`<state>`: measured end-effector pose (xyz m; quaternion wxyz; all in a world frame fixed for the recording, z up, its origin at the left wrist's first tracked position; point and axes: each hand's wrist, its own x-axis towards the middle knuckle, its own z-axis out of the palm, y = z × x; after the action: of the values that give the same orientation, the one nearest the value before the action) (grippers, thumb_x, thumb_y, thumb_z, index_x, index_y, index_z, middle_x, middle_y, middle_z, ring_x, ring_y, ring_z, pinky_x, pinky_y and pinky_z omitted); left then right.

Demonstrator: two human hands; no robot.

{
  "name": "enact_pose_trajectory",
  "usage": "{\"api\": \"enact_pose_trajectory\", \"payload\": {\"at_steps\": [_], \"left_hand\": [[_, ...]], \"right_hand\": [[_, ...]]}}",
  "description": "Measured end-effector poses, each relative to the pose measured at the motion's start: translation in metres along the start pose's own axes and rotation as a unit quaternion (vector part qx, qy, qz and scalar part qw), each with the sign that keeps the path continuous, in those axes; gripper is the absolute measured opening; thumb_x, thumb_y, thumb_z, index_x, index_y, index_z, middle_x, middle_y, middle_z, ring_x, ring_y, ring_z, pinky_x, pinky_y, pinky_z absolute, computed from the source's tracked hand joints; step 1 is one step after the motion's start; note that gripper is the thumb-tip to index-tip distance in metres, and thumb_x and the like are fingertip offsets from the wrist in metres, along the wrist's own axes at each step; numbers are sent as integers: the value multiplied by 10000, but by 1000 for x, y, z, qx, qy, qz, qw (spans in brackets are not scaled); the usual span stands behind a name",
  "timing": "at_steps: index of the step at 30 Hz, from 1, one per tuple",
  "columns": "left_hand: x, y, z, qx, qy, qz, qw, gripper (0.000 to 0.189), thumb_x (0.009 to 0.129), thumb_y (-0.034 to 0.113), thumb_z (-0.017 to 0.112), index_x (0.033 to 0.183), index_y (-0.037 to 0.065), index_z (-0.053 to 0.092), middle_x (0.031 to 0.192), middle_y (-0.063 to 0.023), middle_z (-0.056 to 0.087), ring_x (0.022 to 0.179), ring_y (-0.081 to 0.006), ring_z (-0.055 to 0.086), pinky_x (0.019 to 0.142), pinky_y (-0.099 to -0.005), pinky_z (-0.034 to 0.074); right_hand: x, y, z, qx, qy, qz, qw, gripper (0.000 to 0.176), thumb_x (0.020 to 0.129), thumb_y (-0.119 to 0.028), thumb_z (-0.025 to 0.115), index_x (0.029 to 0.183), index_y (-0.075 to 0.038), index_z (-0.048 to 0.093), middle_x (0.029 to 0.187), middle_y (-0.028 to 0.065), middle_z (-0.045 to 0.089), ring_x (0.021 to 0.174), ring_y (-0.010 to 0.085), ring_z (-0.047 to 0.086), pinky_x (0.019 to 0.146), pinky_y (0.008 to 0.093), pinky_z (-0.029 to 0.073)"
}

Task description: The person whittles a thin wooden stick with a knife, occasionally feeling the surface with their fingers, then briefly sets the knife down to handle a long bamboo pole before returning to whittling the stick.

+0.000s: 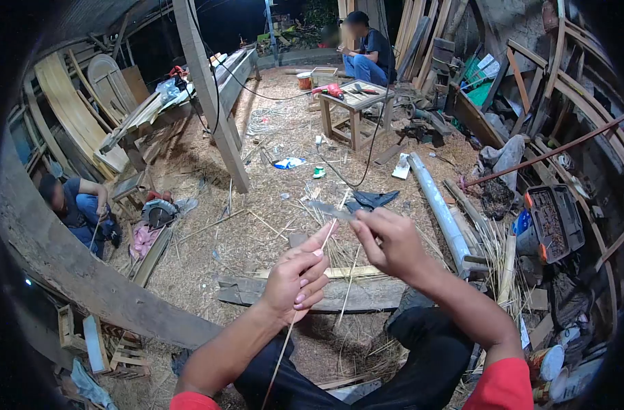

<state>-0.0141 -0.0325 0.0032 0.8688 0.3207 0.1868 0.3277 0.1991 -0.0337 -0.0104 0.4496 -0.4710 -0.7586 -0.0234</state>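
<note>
My left hand [297, 281] is closed around a thin bamboo strip [282, 357], its index finger stretched along the strip toward the far end. Below the fist the strip slants down over my lap. My right hand [391, 244] grips a knife, its handle hidden in the fist. The grey knife blade [330, 210] points left and crosses the strip's upper end just beyond my left fingertip. Under both hands lies a weathered wooden beam [346, 295], with cut strips scattered behind it.
Shavings cover the ground. A small wooden table [356, 102] with tools stands ahead; one person [371, 51] sits behind it, another [76, 208] at the left. A slanting post [213, 102], a grey pipe [438, 212] and an open toolbox [554, 222] are around me.
</note>
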Motion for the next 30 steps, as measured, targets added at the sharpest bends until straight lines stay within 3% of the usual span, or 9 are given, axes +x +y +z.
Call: {"api": "enact_pose_trajectory", "payload": {"at_steps": [6, 7, 11, 14, 15, 18, 19, 22, 30], "left_hand": [[-6, -3, 7, 117, 23, 6, 993, 494, 1001, 95, 356, 1490, 59, 297, 545, 50, 322, 363, -36, 274, 310, -184, 257], [-8, -4, 8, 113, 15, 6, 993, 498, 1001, 97, 357, 1492, 54, 289, 550, 46, 327, 365, -36, 277, 310, -183, 260], [-4, -5, 10, 83, 23, 18, 996, 505, 999, 98, 358, 1492, 33, 275, 594, 16, 387, 373, -41, 304, 312, -178, 284], [0, -6, 3, 26, 46, 17, 998, 499, 985, 88, 360, 1478, 38, 302, 716, -39, 505, 412, -59, 387, 318, -174, 330], [2, -5, 3, 8, 54, 10, 998, 497, 982, 85, 363, 1474, 41, 308, 736, -46, 519, 423, -63, 403, 320, -175, 337], [3, -6, -2, -52, 63, -1, 997, 476, 976, 81, 368, 1451, 63, 344, 748, -47, 515, 443, -67, 417, 319, -174, 329], [2, -6, -3, -71, 64, -5, 995, 467, 975, 80, 370, 1441, 73, 360, 744, -45, 506, 448, -67, 416, 317, -174, 321], [-1, -7, -2, -72, -30, -3, 997, 453, 989, 114, 384, 1440, 122, 348, 701, 4, 460, 426, -50, 349, 325, -173, 259], [-8, -11, 0, -87, -16, -23, 996, 280, 1008, 113, 381, 1281, 150, 434, 619, 53, 362, 374, -37, 271, 314, -182, 205]], "right_hand": [[0, 28, 6, -1, 24, 1, 1000, 166, 917, -170, 617, 907, -33, 710, 669, 114, 611, 540, 241, 594, 488, 367, 464], [4, 35, 1, 39, 49, 92, 994, 205, 934, -167, 601, 882, -4, 714, 672, 115, 635, 528, 192, 578, 491, 343, 443], [-7, 21, 0, 117, 73, 146, 980, 216, 956, -168, 584, 962, 1, 719, 599, 77, 598, 509, 117, 506, 486, 290, 377], [-5, 5, -3, 232, 19, 246, 941, 225, 969, -175, 589, 966, 18, 705, 604, -19, 497, 563, 41, 417, 507, 252, 345], [-8, 9, -1, 254, -11, 255, 933, 225, 964, -162, 591, 1095, 7, 661, 594, -36, 474, 554, 34, 402, 507, 241, 331], [-12, -19, -7, 169, -9, 136, 976, 312, 956, -178, 582, 1226, -21, 593, 662, 93, 601, 553, 116, 543, 522, 303, 423], [-12, -23, -8, 160, -32, 47, 985, 439, 926, -137, 599, 1347, -66, 496, 766, 103, 629, 577, 167, 594, 529, 337, 465], [-16, -19, -2, 71, -93, -76, 990, 512, 875, -118, 638, 1368, -111, 500, 789, 100, 614, 611, 235, 620, 544, 383, 499], [-19, -17, 3, -20, -68, -106, 992, 590, 855, -150, 676, 1410, -149, 476, 750, 62, 604, 587, 234, 600, 501, 351, 494]]}}
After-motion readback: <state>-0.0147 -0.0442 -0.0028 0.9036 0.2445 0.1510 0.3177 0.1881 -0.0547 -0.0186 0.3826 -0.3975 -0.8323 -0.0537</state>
